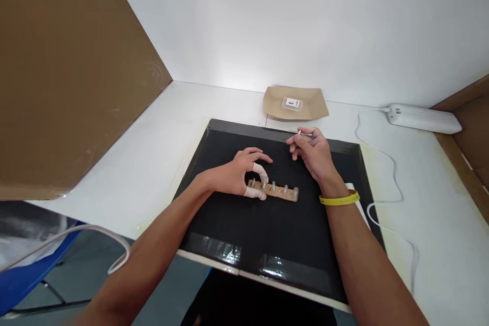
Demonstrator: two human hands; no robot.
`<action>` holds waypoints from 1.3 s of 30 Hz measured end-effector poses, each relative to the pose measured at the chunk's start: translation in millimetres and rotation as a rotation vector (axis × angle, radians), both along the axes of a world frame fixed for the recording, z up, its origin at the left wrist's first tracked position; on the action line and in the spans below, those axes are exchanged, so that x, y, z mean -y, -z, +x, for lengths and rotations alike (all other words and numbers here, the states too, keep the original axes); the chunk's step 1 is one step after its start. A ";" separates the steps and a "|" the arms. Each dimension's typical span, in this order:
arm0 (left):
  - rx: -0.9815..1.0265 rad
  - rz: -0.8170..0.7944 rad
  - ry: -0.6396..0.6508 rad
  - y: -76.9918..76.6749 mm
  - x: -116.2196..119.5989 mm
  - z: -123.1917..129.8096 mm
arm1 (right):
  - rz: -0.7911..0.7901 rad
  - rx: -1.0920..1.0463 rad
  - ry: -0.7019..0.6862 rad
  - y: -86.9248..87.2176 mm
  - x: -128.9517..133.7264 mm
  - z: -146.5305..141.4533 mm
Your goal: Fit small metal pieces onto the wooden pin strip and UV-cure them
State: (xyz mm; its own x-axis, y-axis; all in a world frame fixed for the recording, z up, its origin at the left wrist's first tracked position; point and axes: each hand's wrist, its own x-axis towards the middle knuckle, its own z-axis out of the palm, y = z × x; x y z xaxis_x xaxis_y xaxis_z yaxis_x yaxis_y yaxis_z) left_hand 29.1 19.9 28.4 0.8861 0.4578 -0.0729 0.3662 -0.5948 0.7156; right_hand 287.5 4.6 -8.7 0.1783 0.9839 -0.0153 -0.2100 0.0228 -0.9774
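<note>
Holding: left hand (244,175), tan strip (278,191) (5 pegs (273,187)); right hand (314,153), white piece (299,132).

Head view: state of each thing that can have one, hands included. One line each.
Left hand: thumb and index covered, pinching at strip
Right hand: raised, holding small white stick
Strip: on mat, clear pegs standing
Tray: upright, box inside
Box: label up, lid unclear
Wristband: worn, right wrist
</note>
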 end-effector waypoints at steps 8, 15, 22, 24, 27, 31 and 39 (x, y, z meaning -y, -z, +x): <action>-0.024 -0.025 0.010 -2.0 1.6 -0.2 | 0.009 0.017 -0.007 0.8 -2.7 -1.2; -0.005 0.010 0.015 -1.0 2.5 -0.3 | 0.020 0.028 -0.008 -0.8 -2.6 -1.6; 0.050 0.090 -0.007 4.0 8.5 3.9 | 0.024 0.037 -0.009 -0.9 -2.4 -2.0; 0.063 0.107 -0.004 4.2 9.8 5.6 | 0.024 0.037 -0.007 -0.8 -2.5 -2.1; 0.067 0.115 0.000 4.0 10.1 6.3 | 0.023 0.040 -0.007 -0.7 -2.5 -2.3; 0.063 0.103 0.005 3.2 8.0 4.4 | 0.025 0.045 -0.007 -0.4 -2.4 -2.4; 0.072 0.099 -0.004 2.3 6.0 1.8 | 0.027 0.045 -0.008 -1.0 -2.2 -3.1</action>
State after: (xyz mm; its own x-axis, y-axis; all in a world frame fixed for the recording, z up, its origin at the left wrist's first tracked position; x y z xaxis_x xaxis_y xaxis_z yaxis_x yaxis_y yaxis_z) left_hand 30.9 13.8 26.1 0.8855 0.4632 0.0366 0.3183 -0.6621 0.6784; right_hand 284.4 6.8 -7.7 0.1705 0.9852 0.0196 -0.1656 0.0483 -0.9850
